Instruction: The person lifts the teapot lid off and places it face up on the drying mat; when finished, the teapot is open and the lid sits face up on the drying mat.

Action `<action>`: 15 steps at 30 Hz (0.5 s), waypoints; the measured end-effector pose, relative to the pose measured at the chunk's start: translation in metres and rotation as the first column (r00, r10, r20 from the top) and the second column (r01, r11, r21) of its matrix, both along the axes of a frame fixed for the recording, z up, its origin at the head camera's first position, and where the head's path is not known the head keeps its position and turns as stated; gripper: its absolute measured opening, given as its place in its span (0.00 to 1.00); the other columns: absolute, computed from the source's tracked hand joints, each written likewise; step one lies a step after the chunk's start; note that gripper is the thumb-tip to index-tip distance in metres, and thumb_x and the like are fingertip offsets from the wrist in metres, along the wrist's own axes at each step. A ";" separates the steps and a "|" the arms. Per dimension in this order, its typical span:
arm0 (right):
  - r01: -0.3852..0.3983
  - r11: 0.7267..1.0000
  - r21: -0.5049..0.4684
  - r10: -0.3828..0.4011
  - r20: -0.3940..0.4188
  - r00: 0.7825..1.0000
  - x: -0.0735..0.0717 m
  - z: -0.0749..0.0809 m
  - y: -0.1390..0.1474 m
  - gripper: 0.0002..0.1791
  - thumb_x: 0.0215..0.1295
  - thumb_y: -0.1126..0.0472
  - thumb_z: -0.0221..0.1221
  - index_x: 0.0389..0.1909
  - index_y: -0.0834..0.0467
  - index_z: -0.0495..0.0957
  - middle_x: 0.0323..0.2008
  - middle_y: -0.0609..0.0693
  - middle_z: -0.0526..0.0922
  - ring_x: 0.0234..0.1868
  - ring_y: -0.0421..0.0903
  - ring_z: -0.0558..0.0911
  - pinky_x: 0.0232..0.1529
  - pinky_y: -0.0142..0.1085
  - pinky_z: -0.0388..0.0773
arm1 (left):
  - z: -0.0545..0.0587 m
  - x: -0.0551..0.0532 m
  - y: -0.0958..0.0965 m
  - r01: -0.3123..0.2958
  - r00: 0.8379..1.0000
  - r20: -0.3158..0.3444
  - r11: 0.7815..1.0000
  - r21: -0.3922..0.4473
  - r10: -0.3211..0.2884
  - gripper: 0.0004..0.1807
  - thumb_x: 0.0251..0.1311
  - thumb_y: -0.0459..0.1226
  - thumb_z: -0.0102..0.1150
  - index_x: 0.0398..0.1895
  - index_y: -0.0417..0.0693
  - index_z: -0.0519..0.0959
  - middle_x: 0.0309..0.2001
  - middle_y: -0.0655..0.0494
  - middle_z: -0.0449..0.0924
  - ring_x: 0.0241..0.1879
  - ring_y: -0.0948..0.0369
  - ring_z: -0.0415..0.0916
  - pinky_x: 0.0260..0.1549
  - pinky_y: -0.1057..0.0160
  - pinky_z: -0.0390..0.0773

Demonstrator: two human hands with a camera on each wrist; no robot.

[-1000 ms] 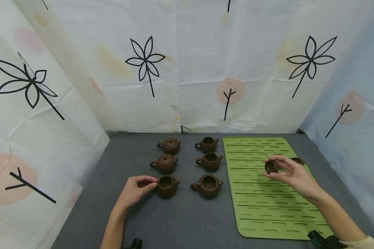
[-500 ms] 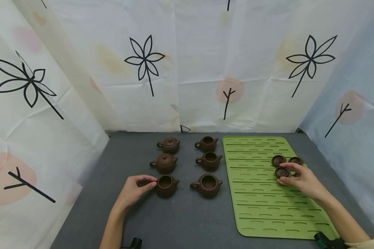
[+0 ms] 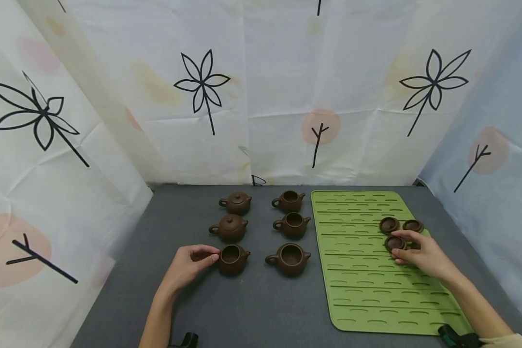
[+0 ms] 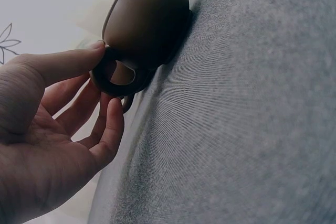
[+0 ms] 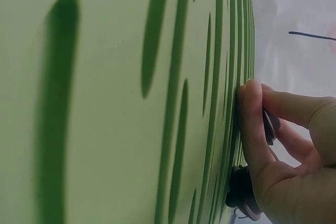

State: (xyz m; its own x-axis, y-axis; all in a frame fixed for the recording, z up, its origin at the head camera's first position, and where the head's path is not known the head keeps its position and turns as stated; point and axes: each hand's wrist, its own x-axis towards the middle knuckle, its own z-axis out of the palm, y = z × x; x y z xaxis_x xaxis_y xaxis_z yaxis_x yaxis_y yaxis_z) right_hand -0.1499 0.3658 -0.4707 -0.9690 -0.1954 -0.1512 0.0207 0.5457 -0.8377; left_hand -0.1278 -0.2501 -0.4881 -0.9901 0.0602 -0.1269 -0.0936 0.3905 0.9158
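On the grey table my left hand (image 3: 193,265) pinches the loop handle of a small brown teapot (image 3: 231,261) without a lid. In the left wrist view, the thumb presses on top of the handle (image 4: 113,85) and fingertips lie below it. Over the green mat (image 3: 352,299), my right hand (image 3: 426,256) holds a small round teapot lid (image 3: 394,244) by its edge between thumb and fingers, hollow side up. Two more upturned lids, one (image 3: 389,225) just behind and another (image 3: 413,225) to the right, lie on the mat. The fingers partly hide the held lid.
Two lidded teapots (image 3: 230,228) stand behind the left hand's pot. Right of them is a column of three lidless teapots (image 3: 291,260), close to the mat's left edge. A patterned cloth (image 3: 278,96) hangs behind and at the sides of the table.
The right hand has carried the lid rightward and down to the mat beside the other lids, turning its hollow side up. My left hand has kept its place at the teapot handle.
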 end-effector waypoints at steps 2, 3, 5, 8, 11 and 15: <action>-0.007 1.000 0.017 0.007 -0.013 1.000 0.000 0.000 -0.001 0.34 0.80 0.68 0.61 0.79 0.75 0.59 0.68 0.82 0.69 0.40 0.37 0.92 0.42 0.38 0.91 | 0.000 0.000 0.000 -0.008 1.000 0.003 1.000 -0.001 0.008 0.12 0.67 0.42 0.76 0.50 0.50 0.92 0.49 0.53 0.93 0.48 0.62 0.88 0.48 0.68 0.84; -0.012 1.000 0.024 0.012 -0.020 1.000 0.000 0.000 -0.001 0.34 0.80 0.68 0.60 0.78 0.75 0.59 0.68 0.83 0.68 0.40 0.38 0.92 0.42 0.38 0.91 | -0.001 -0.001 0.000 -0.008 1.000 0.001 1.000 -0.002 0.008 0.11 0.67 0.42 0.76 0.50 0.50 0.92 0.49 0.53 0.93 0.47 0.62 0.88 0.48 0.67 0.84; -0.018 0.999 0.038 0.019 -0.028 0.999 0.000 0.001 -0.002 0.34 0.80 0.68 0.60 0.78 0.75 0.59 0.69 0.83 0.67 0.39 0.38 0.92 0.41 0.37 0.91 | -0.002 -0.001 0.000 -0.003 1.000 -0.001 1.000 -0.008 0.003 0.11 0.68 0.42 0.76 0.50 0.50 0.92 0.49 0.53 0.93 0.48 0.62 0.88 0.48 0.67 0.84; -0.024 0.998 0.063 0.026 -0.029 0.999 0.000 0.002 -0.002 0.34 0.80 0.66 0.61 0.79 0.74 0.59 0.70 0.83 0.66 0.39 0.38 0.92 0.40 0.37 0.90 | -0.002 -0.002 -0.001 0.003 1.000 -0.006 1.000 -0.014 -0.003 0.11 0.67 0.42 0.76 0.50 0.50 0.92 0.49 0.53 0.93 0.48 0.62 0.88 0.48 0.67 0.84; -0.034 0.996 0.078 0.036 -0.028 0.999 0.001 0.003 -0.002 0.36 0.80 0.64 0.62 0.79 0.74 0.58 0.71 0.84 0.64 0.39 0.38 0.92 0.38 0.38 0.89 | -0.003 -0.002 -0.001 0.007 1.000 -0.007 1.000 -0.014 -0.007 0.11 0.67 0.43 0.76 0.49 0.51 0.92 0.49 0.53 0.93 0.48 0.61 0.88 0.48 0.67 0.83; -0.035 0.994 0.099 0.038 -0.032 0.999 0.002 0.009 0.000 0.37 0.81 0.62 0.62 0.79 0.74 0.58 0.71 0.84 0.64 0.39 0.39 0.92 0.38 0.38 0.89 | -0.002 -0.002 -0.001 0.017 1.000 -0.004 1.000 -0.026 -0.017 0.11 0.67 0.43 0.76 0.49 0.52 0.92 0.49 0.53 0.93 0.49 0.61 0.88 0.48 0.67 0.83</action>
State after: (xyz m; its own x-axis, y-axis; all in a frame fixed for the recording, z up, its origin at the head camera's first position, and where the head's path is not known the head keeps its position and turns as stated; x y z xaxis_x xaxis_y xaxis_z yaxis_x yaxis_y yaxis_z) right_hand -0.1475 0.3656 -0.4619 -0.9664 -0.2168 -0.1383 -0.0286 0.6252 -0.7800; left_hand -0.1303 -0.2516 -0.4896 -0.9895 0.0738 -0.1241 -0.0825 0.4161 0.9056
